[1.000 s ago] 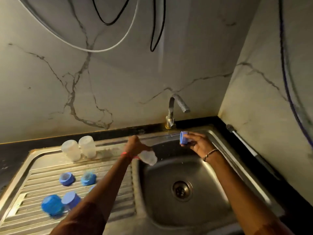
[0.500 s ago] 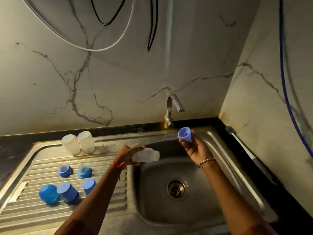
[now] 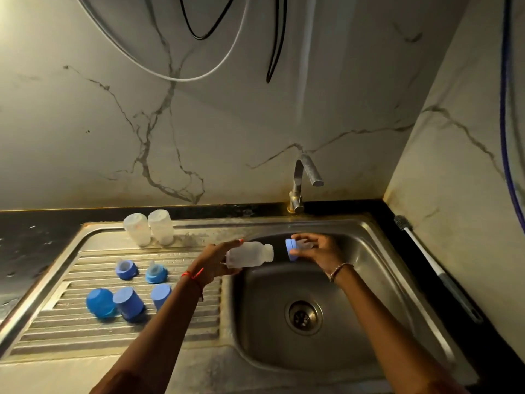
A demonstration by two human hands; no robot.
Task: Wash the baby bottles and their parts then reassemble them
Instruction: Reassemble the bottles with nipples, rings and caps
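Head view shows the left hand [image 3: 217, 264] wrapped round the base end of a frosted bottle [image 3: 250, 253], which lies on its side above the left edge of the sink [image 3: 377, 280] with its open neck pointing right. The right hand [image 3: 319, 251] pinches a blue collar [image 3: 292, 249] by its rim with the fingertips. The clear teat points back toward the palm, and the collar's open face is turned to the neck, near it but apart. The step in hand looks like screwing this collar onto the bottle. To do it well, the person should line up the two axes before contact, seat the collar squarely on the threads, and turn with light pressure. If it binds at once, backing off and restarting beats forcing a crossed thread. Wet plastic is likely slippery, so a firm hold low on the bottle matters, and working over the basin keeps any dropped part within reach. On the ribbed draining surface [image 3: 71, 331] to the left stand two upturned bottles [image 3: 137, 229], two more collars with teats [image 3: 126, 271] and three blue caps [image 3: 129, 303], so most of the reassembly seems to lie ahead. No water shows at the tap [image 3: 301, 180].
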